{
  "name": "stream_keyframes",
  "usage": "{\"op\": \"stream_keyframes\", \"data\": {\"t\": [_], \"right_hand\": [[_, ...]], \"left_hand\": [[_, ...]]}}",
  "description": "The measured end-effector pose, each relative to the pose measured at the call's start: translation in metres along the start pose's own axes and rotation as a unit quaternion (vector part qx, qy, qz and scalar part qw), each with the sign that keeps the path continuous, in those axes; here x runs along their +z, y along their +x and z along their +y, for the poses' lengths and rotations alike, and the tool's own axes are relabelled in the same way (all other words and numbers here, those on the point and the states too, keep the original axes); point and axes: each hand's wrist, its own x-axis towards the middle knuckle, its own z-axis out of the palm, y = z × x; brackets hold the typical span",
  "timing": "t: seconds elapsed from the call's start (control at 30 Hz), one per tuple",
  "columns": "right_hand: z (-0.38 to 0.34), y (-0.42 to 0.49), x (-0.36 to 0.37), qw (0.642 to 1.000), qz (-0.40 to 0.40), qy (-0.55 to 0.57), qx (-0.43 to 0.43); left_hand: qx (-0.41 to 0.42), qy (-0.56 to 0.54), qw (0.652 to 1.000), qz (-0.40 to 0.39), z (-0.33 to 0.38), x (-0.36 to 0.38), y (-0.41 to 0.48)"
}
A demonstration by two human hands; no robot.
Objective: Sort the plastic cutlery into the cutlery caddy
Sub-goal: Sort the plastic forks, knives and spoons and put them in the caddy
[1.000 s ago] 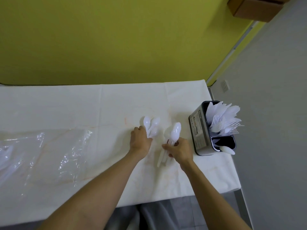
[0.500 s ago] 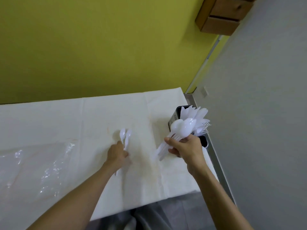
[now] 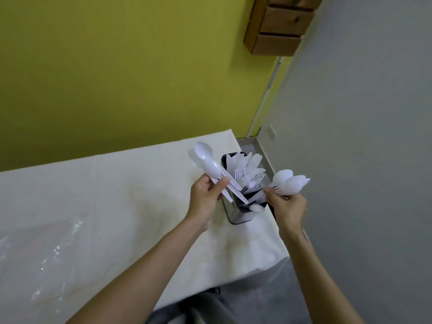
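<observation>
Your left hand (image 3: 204,198) is raised over the desk (image 3: 112,195), just left of the cutlery caddy (image 3: 235,215). Its fingers (image 3: 221,185) are clamped on the handles of a few white spoons (image 3: 207,161), whose bowls point up and away from you while the handle ends slant down across the caddy's near-left rim.

Your right hand (image 3: 288,206) is on the caddy's right side, partly past the desk edge, with its fingers curled tight round a second bunch of spoons (image 3: 289,183), bowls fanned up and to the right (how many it holds cannot be counted).

The caddy stands upright near the desk's right edge, between your two hands. White forks and knives (image 3: 247,173) already stand in it, leaning toward the right, and one spoon bowl shows in its near compartment.

A clear plastic sheet (image 3: 37,251) lies on the left of the desk, well apart from the caddy. A wooden drawer unit (image 3: 280,24) hangs on the wall above.
</observation>
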Motion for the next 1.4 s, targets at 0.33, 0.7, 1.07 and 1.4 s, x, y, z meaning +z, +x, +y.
{"op": "stream_keyframes", "data": {"t": [0.33,0.7,1.07,1.4], "right_hand": [[-0.007,0.003,-0.02,0.946,-0.177,-0.213,-0.171],[0.008,0.003,-0.03,0.961,-0.208,-0.118,-0.137],[0.016,-0.009,-0.022,0.946,-0.203,-0.131,-0.216],[0.009,-0.021,-0.008,0.883,-0.089,-0.213,-0.408]], "left_hand": [[0.095,0.28,0.955,-0.01,-0.031,0.029,-0.006],[0.103,0.205,0.971,0.062,-0.024,0.041,-0.006],[0.178,0.347,0.919,-0.053,-0.045,0.037,-0.01],[0.213,0.395,0.889,-0.092,-0.042,-0.007,-0.018]]}}
